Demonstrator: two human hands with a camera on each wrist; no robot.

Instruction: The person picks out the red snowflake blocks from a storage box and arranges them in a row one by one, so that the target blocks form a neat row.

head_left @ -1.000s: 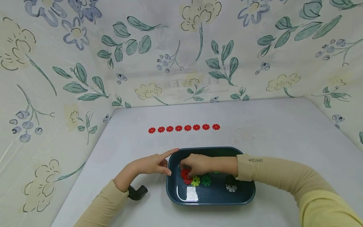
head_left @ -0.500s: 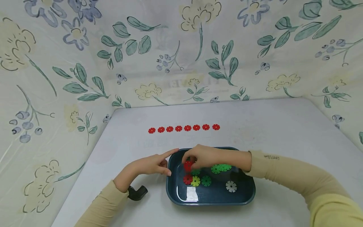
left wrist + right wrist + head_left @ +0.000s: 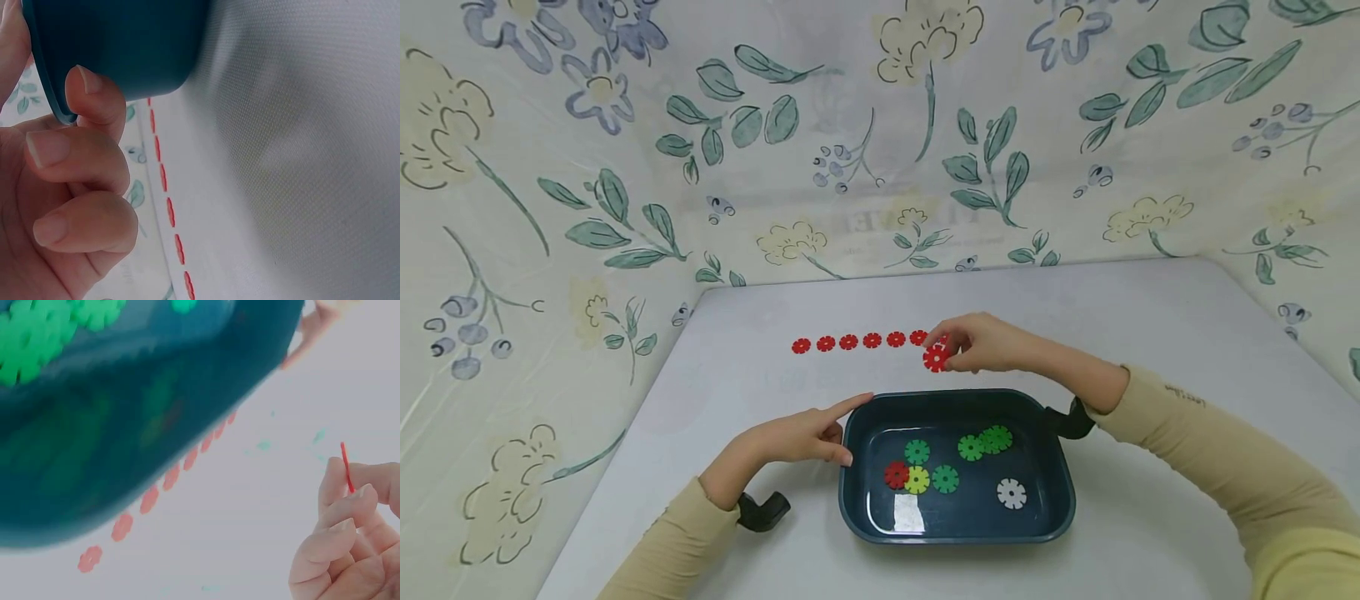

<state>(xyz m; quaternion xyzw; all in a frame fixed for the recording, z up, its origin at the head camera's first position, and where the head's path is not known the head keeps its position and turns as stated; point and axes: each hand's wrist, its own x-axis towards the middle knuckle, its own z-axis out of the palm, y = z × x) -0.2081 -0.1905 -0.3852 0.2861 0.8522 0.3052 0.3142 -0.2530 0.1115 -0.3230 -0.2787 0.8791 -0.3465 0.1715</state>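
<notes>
My right hand [image 3: 988, 343] pinches a red notched plastic disc [image 3: 936, 358] between thumb and fingers, over the table just in front of a row of matching red discs [image 3: 872, 340]. In the right wrist view the held disc [image 3: 347, 467] appears edge-on. The right end of the row is hidden behind this hand in the head view. My left hand [image 3: 797, 435] holds the left rim of a dark blue tray [image 3: 957, 533], its index finger stretched along the rim. Its other fingers curl outside the wall in the left wrist view.
Inside the tray lie several green discs [image 3: 945, 478], a yellow disc [image 3: 917, 480] touching a red disc [image 3: 896, 475], and a white disc [image 3: 1011, 493]. Black wrist devices [image 3: 764, 510] sit at both wrists. Flower-patterned cloth [image 3: 880, 167] rises behind the white table [image 3: 1120, 333].
My right hand has picked a red disc out of the tray and carried it up and to the right, over the table near the row. The left hand stays on the rim.
</notes>
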